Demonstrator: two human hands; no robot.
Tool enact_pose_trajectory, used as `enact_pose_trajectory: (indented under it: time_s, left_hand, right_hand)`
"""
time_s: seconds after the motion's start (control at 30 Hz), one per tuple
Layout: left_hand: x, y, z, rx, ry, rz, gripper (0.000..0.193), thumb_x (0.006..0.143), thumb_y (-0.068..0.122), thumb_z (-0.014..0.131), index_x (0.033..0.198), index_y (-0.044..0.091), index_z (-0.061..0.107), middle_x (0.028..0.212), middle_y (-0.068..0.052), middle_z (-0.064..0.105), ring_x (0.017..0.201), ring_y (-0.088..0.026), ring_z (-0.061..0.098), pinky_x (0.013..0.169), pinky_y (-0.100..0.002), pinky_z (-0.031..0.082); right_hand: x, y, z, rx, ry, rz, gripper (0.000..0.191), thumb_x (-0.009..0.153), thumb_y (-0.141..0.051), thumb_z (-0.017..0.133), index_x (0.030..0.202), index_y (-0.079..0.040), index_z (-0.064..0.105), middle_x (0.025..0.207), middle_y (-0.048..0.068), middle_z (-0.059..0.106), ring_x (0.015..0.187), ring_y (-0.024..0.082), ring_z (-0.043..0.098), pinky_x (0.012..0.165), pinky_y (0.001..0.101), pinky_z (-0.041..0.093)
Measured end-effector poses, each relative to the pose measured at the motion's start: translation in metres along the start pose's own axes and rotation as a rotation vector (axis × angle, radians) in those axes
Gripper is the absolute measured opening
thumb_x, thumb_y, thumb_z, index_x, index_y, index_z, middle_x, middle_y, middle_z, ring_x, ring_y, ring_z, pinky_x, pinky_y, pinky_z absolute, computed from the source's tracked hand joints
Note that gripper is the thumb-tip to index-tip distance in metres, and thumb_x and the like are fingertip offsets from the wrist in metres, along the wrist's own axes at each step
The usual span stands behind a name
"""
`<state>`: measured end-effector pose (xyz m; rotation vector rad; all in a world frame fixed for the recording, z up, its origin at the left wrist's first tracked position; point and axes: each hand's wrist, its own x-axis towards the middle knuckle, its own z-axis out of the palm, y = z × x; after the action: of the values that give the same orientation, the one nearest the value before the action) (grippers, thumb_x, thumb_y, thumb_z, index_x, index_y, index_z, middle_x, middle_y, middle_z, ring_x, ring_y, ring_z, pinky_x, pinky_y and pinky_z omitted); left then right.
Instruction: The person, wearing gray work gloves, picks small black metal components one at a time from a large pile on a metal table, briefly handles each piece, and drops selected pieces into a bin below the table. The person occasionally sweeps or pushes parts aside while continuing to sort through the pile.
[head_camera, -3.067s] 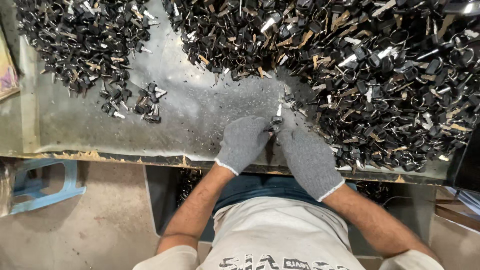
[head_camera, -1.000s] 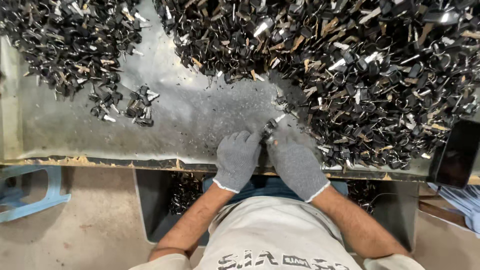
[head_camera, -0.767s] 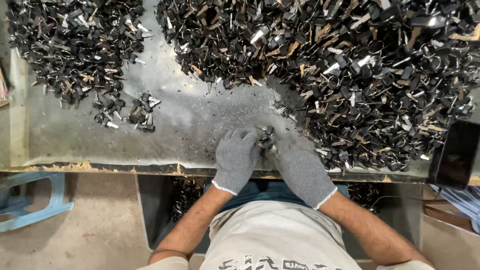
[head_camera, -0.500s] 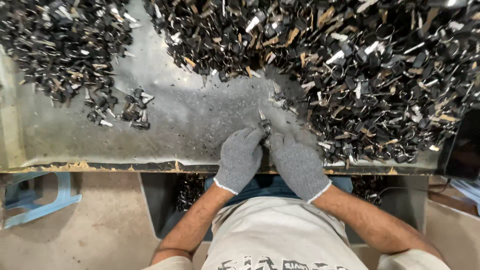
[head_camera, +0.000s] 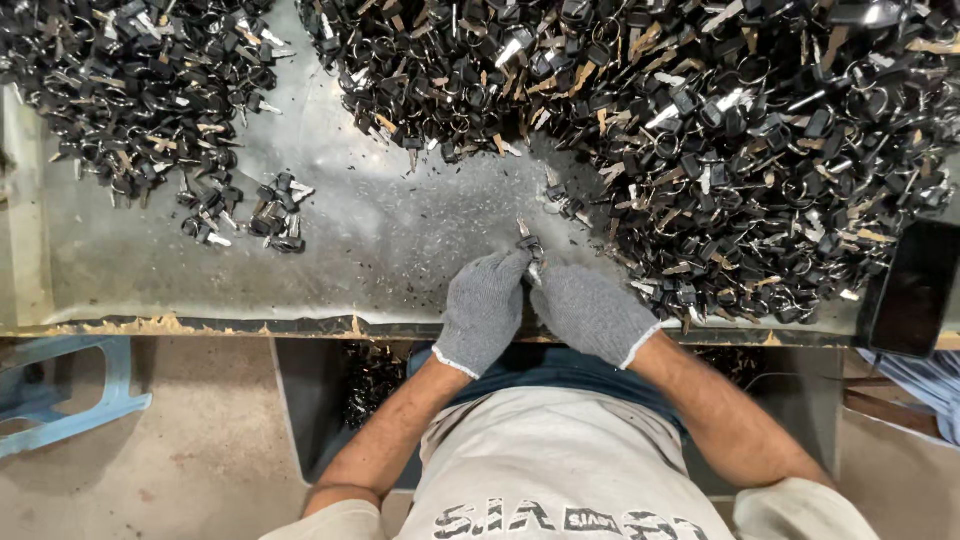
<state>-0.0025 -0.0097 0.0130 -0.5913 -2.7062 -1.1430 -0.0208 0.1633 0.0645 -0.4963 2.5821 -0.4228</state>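
Pinching between both gloved hands, a small keyed piece (head_camera: 529, 248) with a dark head and a bright metal blade is held just above the near edge of the metal bench top (head_camera: 400, 250). The left hand (head_camera: 485, 312) and the right hand (head_camera: 592, 312) are brought together, fingertips closed on the piece from either side; the exact finger contact is hidden by the grey knit gloves. The piece is judged light, rigid and small, the metal blade likely slick, so the thicker dark head is judged the surer place to take hold. Just beyond and to the right of the grip, a large heap of like pieces (head_camera: 720, 130), black with bright and tan bits mixed in, is spread across the far side of the bench. Well to the left of the grip, a small cluster (head_camera: 250, 215) of a few pieces is set apart, and beyond it a second heap (head_camera: 130, 90) is seen. Fine dark debris is scattered over the bare metal around the hands. No packages, labels or signs can be made out on the bench. Far right of the grip, a flat black rectangular object (head_camera: 910, 290) rests at the bench edge; below left, a blue stool (head_camera: 70, 400) stands on the floor.
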Motion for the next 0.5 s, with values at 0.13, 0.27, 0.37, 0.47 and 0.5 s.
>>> enact_pose_trajectory:
  time_s: [0.13, 0.27, 0.37, 0.47, 0.5]
  left_hand:
    - [-0.003, 0.011, -0.009, 0.004, -0.058, -0.049, 0.028, 0.084, 0.000, 0.063, 0.111, 0.006, 0.067, 0.097, -0.016, 0.071, 0.094, -0.037, 0.069, 0.084, -0.048, 0.054]
    - [-0.002, 0.017, -0.027, -0.080, -0.076, -0.110, 0.036, 0.083, 0.002, 0.065, 0.119, 0.007, 0.065, 0.096, -0.017, 0.071, 0.091, -0.037, 0.069, 0.081, -0.048, 0.054]
    - [-0.001, 0.016, -0.030, -0.100, -0.127, -0.241, 0.041, 0.083, 0.009, 0.072, 0.122, 0.005, 0.063, 0.092, -0.017, 0.070, 0.088, -0.039, 0.068, 0.077, -0.050, 0.052]
    - [-0.002, 0.013, -0.020, -0.049, -0.030, -0.093, 0.029, 0.083, 0.007, 0.071, 0.111, 0.007, 0.066, 0.097, -0.017, 0.071, 0.093, -0.038, 0.069, 0.081, -0.049, 0.053]
    - [-0.003, 0.012, -0.016, -0.019, -0.022, -0.061, 0.028, 0.083, 0.006, 0.070, 0.111, 0.007, 0.066, 0.097, -0.016, 0.071, 0.093, -0.038, 0.069, 0.082, -0.049, 0.053]
  right_hand:
    - [-0.002, -0.002, 0.000, 0.043, -0.095, -0.063, 0.034, 0.096, -0.031, 0.058, 0.107, 0.000, 0.066, 0.097, 0.026, 0.069, 0.099, 0.046, 0.064, 0.094, 0.0586, 0.048]
    - [-0.013, 0.015, -0.004, 0.248, -0.085, -0.135, 0.032, 0.099, -0.032, 0.055, 0.099, -0.002, 0.066, 0.089, 0.022, 0.069, 0.091, 0.043, 0.066, 0.084, 0.0577, 0.050]
    - [-0.022, 0.013, 0.000, 0.249, 0.140, -0.075, 0.026, 0.102, -0.024, 0.053, 0.101, 0.000, 0.063, 0.090, 0.024, 0.066, 0.084, 0.043, 0.066, 0.078, 0.0539, 0.053]
    - [-0.021, -0.003, 0.004, 0.053, 0.082, -0.028, 0.024, 0.101, -0.022, 0.053, 0.097, -0.001, 0.064, 0.095, 0.022, 0.066, 0.080, 0.035, 0.069, 0.076, 0.0482, 0.056]
    - [-0.019, -0.008, 0.004, -0.044, 0.110, 0.015, 0.023, 0.098, -0.020, 0.055, 0.100, 0.000, 0.063, 0.094, 0.022, 0.067, 0.083, 0.035, 0.069, 0.078, 0.0478, 0.056]
